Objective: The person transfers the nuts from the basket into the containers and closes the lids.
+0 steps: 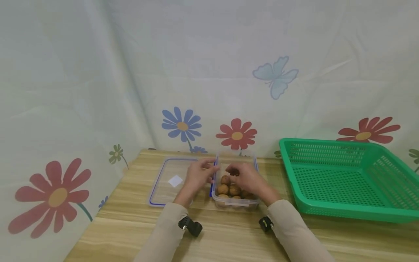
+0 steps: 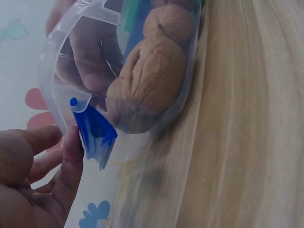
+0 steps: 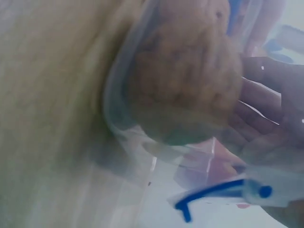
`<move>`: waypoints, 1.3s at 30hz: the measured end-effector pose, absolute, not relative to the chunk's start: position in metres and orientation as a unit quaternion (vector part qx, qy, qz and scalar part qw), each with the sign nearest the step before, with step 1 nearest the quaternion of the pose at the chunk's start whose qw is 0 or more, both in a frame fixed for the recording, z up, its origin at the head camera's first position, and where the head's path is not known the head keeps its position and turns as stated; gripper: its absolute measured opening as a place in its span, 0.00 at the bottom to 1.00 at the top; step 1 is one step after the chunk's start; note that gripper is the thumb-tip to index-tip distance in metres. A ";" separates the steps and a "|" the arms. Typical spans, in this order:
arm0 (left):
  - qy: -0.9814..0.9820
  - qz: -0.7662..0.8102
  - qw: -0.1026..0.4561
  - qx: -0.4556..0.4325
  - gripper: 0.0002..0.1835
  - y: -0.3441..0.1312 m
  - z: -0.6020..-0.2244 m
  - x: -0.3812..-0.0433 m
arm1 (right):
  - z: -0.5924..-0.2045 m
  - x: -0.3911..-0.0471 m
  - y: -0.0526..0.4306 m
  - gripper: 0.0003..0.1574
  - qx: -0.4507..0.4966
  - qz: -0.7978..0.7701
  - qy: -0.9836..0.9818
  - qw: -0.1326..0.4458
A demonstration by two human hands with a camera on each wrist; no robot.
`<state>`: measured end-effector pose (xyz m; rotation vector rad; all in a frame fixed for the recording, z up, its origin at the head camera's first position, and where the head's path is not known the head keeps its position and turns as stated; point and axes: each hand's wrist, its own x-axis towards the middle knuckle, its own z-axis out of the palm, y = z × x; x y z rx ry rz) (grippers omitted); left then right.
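A clear plastic food container [image 1: 237, 203] with a blue clip [image 2: 95, 135] stands on the table, several walnuts [image 1: 223, 189] inside. At its left side, my left hand [image 1: 199, 176] pinches the rim beside the clip with thumb and fingertip. My right hand [image 1: 247, 177] reaches in over the walnuts from the right, its fingers curled round a brown walnut [image 1: 234, 172] that the hand mostly hides. Through the clear wall in the left wrist view, the right fingers [image 2: 90, 61] point down beside a large walnut [image 2: 154, 71]. The right wrist view is blurred.
A clear lid [image 1: 163, 189] with a blue seal and a white paper square [image 1: 175, 181] lies left of the container. To the right is a green plastic basket [image 1: 347, 207]. Behind the wooden table [image 1: 222, 236] hangs a flowered curtain [image 1: 209, 72].
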<state>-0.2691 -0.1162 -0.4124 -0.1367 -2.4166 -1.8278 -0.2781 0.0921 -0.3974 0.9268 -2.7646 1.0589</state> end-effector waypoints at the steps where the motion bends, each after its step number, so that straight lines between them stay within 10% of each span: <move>1: -0.796 -0.601 0.054 -0.047 0.22 -0.117 -0.411 -0.268 | -0.396 -0.277 0.093 0.14 0.296 0.347 -0.890 0.021; 39: -0.871 -0.474 0.109 -0.067 0.37 -0.273 -0.376 -0.236 | -0.380 -0.235 -0.027 0.45 0.134 0.658 -0.740 0.032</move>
